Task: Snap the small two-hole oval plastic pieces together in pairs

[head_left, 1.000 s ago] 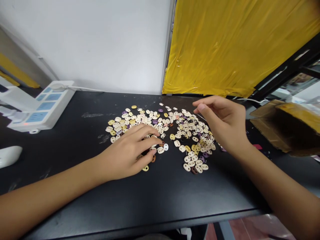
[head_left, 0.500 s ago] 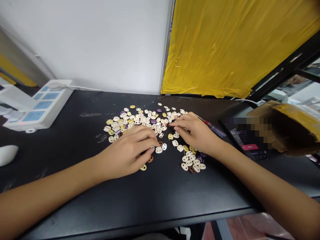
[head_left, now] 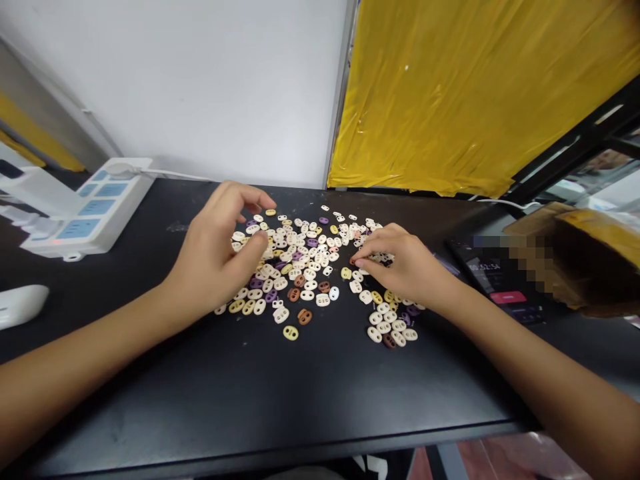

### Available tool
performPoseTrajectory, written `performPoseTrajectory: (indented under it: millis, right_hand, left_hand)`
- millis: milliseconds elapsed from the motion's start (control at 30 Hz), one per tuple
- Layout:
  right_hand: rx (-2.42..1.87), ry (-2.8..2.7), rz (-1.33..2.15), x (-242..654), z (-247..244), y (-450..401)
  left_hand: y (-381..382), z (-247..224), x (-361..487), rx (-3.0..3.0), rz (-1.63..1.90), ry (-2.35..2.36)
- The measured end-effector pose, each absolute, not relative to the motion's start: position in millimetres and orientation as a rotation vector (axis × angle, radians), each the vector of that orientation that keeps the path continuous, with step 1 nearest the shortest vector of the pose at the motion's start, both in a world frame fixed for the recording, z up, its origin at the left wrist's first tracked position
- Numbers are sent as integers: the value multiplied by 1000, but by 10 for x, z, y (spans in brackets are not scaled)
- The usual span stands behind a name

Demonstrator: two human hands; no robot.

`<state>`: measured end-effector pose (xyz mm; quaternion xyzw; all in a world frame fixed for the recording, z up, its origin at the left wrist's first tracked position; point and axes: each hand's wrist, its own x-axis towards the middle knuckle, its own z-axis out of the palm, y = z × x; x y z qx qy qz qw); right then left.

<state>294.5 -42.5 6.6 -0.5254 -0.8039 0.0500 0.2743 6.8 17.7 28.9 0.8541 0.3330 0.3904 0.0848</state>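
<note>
Right hand (head_left: 403,263) pinches a brown bead (head_left: 353,261) between fingertips; left hand (head_left: 213,250) hangs open by the pile (head_left: 310,275). Light, narrow grip advisable, sparing neighbours.

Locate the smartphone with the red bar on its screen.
In the head view, the smartphone lies on the right of the black table, between the right hand and the open cardboard box.
</note>
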Motion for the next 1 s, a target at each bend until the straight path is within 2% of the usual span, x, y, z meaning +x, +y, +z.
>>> performPoseTrajectory:
  millis: [300,667,833,1000]
  right_hand:
    - [-1488,-2158,156,2929,89,-424]
    - [-1467,-2376,-13,2911,114,-445]
    - [-1482,-2233,-97,2928,140,-428]
    - [-1492,-1852,-101,3053,288,-434]
  left_hand:
    - [216,235,83,2649,1039,854]
    - [226,146,153,2742,836,790]
    - [262,118,141,2795,823,813]
    - [291,117,109,2795,823,822]
